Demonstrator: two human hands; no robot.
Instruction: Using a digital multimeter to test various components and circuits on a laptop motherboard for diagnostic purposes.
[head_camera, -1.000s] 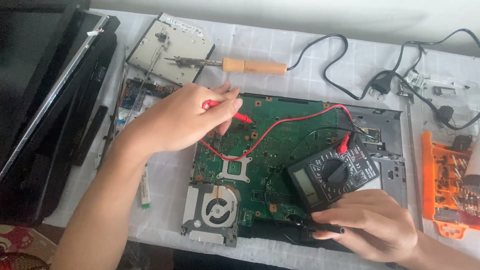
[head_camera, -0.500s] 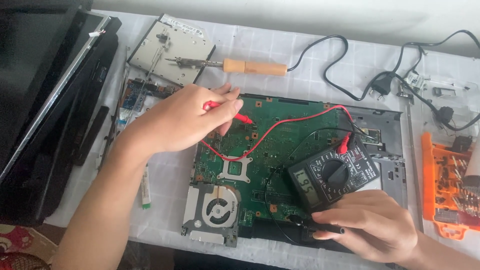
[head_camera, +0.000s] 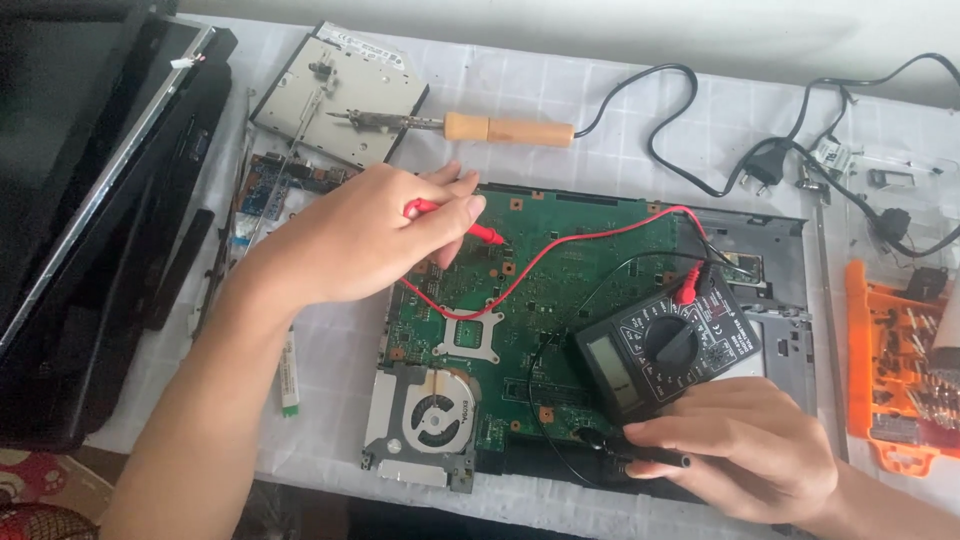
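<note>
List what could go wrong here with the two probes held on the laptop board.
1. The left hand holds the red probe among dense parts on the green motherboard; a slip might bridge neighbouring contacts.
2. The red lead drapes over the board and could snag.
3. The multimeter rests tilted on the board by the right hand, which holds the black probe; a nudge could shift it.

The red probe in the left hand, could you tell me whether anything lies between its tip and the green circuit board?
Nothing visible does: the left hand holds the red probe with its tip down at the bare green circuit board.
</note>
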